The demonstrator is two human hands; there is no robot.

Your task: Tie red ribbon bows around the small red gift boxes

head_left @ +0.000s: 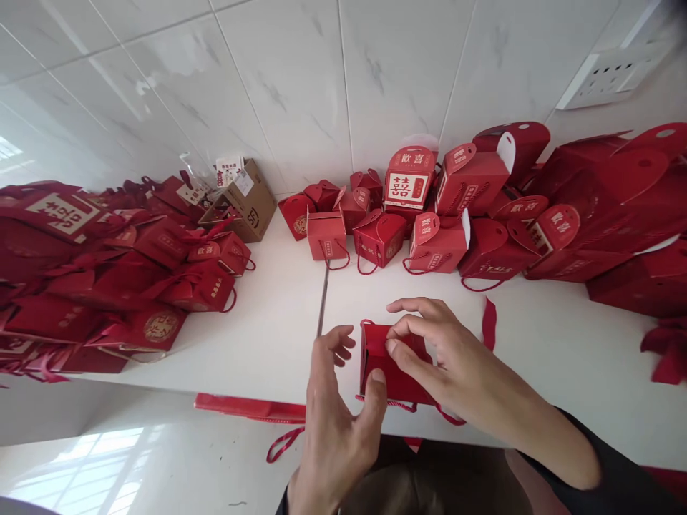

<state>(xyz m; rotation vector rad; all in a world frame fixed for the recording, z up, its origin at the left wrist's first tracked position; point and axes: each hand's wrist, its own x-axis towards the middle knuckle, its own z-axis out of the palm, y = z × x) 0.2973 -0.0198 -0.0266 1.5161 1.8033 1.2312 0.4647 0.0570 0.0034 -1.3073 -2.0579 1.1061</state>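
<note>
A small red paper gift box (382, 361) with red cord handles stands near the front edge of the white table (268, 336). My left hand (335, 422) has its thumb pressed against the box's near side, with the fingers curled loosely beside its left wall. My right hand (437, 354) reaches over the top and pinches the box's upper flap between thumb and forefinger.
A row of folded red boxes (408, 229) lines the tiled wall. A big pile of red boxes (107, 279) fills the left side, beside a brown carton (244, 204). More red boxes (617, 207) stack at the right. A flat red piece (247, 408) overhangs the front edge.
</note>
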